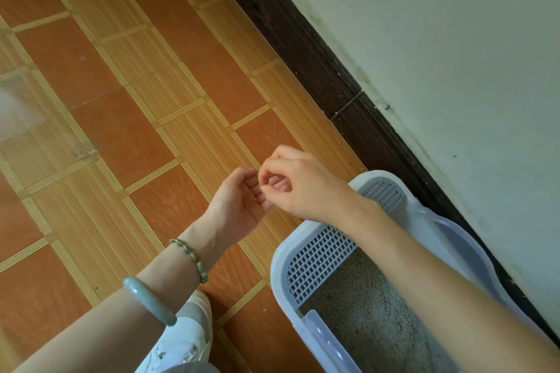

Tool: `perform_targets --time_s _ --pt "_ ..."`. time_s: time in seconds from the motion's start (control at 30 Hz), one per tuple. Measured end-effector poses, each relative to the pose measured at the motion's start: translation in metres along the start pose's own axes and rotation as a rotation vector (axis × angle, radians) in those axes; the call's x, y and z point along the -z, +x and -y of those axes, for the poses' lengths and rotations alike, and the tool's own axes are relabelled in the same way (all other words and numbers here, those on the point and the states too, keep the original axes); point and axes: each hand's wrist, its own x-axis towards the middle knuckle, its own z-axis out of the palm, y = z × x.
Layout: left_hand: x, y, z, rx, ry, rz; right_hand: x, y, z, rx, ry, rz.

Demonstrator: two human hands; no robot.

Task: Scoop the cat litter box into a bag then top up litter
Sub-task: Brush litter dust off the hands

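Note:
A white plastic litter box sits on the floor at the lower right, against the wall. It has a perforated grid step at its near end and grey-brown litter inside. Both hands meet above the tiled floor, just left of the box. My left hand lies palm up with its fingers loosely curled and nothing visible in it. My right hand has curled fingers whose tips touch the left hand's fingers; I see nothing held. My right forearm crosses over the box and hides part of it. No scoop or bag is in view.
An orange and tan tiled floor spreads to the left. A dark baseboard and pale wall run behind the box. My white shoe stands at the bottom, close to the box's left side.

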Motion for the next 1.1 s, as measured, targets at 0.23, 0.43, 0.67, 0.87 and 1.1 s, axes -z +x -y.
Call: perform_targets --time_s 0.23,0.43,0.67,0.87,1.1 --pt "-0.013 -0.002 0.000 0.011 0.039 0.061 0.002 -0.010 -0.010 -0.017 -0.017 -0.037" --pt "-0.007 0.004 0.000 0.028 -0.053 0.026 0.020 -0.011 -0.051 -0.205 -0.012 -0.194" --pt "0.000 0.001 -0.001 0.029 -0.077 0.011 0.017 -0.039 -0.086 -0.386 -0.149 0.001" --pt "0.002 -0.001 0.002 0.029 -0.071 0.002 0.015 -0.046 -0.089 -0.388 -0.099 -0.020" --pt "0.000 0.002 0.010 0.051 -0.069 -0.004 0.014 -0.073 -0.102 -0.455 -0.089 -0.026"
